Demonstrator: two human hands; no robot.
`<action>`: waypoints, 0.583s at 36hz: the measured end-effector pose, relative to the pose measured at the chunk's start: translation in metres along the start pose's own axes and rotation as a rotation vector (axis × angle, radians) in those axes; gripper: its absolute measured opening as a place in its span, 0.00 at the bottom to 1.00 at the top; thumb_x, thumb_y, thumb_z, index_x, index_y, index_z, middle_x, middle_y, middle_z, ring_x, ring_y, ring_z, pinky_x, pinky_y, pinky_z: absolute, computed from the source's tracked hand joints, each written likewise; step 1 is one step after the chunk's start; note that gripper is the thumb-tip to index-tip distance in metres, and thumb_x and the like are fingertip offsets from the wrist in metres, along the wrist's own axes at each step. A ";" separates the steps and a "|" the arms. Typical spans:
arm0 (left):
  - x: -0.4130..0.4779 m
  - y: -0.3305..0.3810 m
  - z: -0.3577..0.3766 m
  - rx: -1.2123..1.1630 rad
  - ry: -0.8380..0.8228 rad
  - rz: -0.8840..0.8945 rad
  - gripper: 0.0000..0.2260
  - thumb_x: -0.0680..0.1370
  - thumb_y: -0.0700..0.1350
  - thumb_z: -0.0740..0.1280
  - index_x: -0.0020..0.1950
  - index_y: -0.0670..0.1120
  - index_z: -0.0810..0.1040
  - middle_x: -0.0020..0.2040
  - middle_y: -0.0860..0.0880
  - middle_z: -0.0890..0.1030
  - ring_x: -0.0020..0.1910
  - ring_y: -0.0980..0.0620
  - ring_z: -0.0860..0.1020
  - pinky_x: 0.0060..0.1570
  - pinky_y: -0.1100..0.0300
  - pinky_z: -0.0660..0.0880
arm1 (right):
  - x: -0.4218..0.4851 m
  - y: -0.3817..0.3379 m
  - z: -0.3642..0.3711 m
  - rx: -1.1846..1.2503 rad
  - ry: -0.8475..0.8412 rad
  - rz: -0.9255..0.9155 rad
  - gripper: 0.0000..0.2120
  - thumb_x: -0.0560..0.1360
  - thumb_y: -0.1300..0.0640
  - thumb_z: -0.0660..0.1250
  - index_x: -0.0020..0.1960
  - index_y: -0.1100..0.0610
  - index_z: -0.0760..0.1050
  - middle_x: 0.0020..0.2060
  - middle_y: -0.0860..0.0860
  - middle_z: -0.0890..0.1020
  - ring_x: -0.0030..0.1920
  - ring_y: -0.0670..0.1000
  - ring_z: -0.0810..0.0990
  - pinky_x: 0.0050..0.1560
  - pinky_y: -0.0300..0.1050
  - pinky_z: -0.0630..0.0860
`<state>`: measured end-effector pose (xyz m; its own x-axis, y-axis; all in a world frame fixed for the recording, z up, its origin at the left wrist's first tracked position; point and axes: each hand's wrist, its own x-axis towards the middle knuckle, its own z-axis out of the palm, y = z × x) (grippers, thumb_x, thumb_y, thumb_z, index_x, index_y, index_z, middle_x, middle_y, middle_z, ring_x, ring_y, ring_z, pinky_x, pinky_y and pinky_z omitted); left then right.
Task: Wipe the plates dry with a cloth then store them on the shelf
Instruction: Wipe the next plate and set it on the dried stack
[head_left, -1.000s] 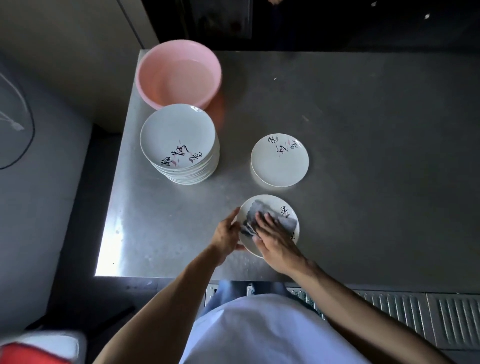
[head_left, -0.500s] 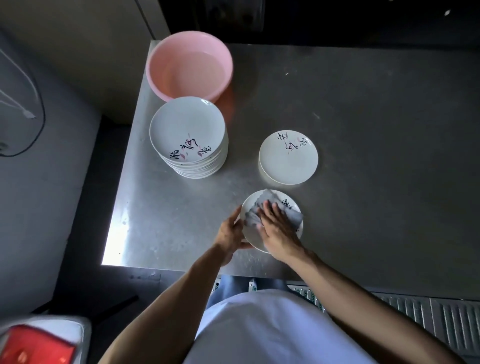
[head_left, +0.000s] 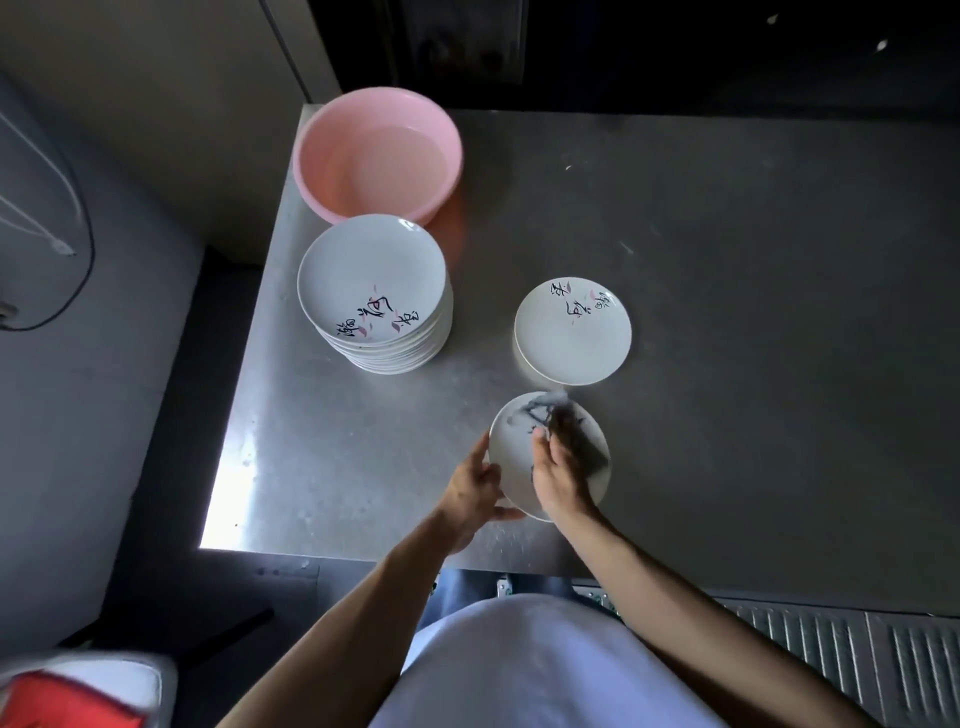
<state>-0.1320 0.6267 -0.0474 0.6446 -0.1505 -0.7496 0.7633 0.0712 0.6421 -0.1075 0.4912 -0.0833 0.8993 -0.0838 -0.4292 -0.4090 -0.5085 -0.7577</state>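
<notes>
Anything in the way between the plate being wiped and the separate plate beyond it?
Nothing visible: only bare table lies between the held plate and the separate plate. The shelf is out of view.

Blurry cloth (head_left: 563, 434) over plate (head_left: 511, 460) lettering
</notes>
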 end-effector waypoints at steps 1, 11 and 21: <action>-0.002 0.001 0.000 0.003 -0.002 0.007 0.24 0.86 0.33 0.54 0.77 0.55 0.66 0.64 0.37 0.79 0.56 0.39 0.82 0.53 0.39 0.83 | -0.003 -0.001 0.003 -0.021 -0.034 -0.131 0.29 0.84 0.47 0.51 0.79 0.61 0.57 0.79 0.53 0.58 0.80 0.49 0.53 0.77 0.37 0.45; -0.006 0.006 -0.009 -0.034 0.001 0.051 0.24 0.87 0.34 0.55 0.76 0.59 0.63 0.64 0.40 0.79 0.59 0.40 0.81 0.49 0.44 0.84 | 0.010 0.024 -0.004 -0.518 -0.029 -0.125 0.39 0.76 0.40 0.34 0.80 0.55 0.59 0.80 0.58 0.57 0.80 0.61 0.54 0.78 0.57 0.50; -0.003 0.005 -0.013 0.001 0.020 0.097 0.21 0.86 0.35 0.57 0.76 0.54 0.71 0.63 0.40 0.83 0.59 0.42 0.84 0.50 0.42 0.84 | 0.000 0.023 -0.009 -0.416 -0.156 -0.426 0.33 0.83 0.40 0.41 0.78 0.58 0.63 0.79 0.54 0.59 0.80 0.53 0.55 0.79 0.53 0.50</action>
<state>-0.1295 0.6405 -0.0438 0.7161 -0.1236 -0.6870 0.6973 0.0837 0.7118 -0.1154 0.4722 -0.0963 0.9242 0.3111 -0.2214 0.1046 -0.7638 -0.6369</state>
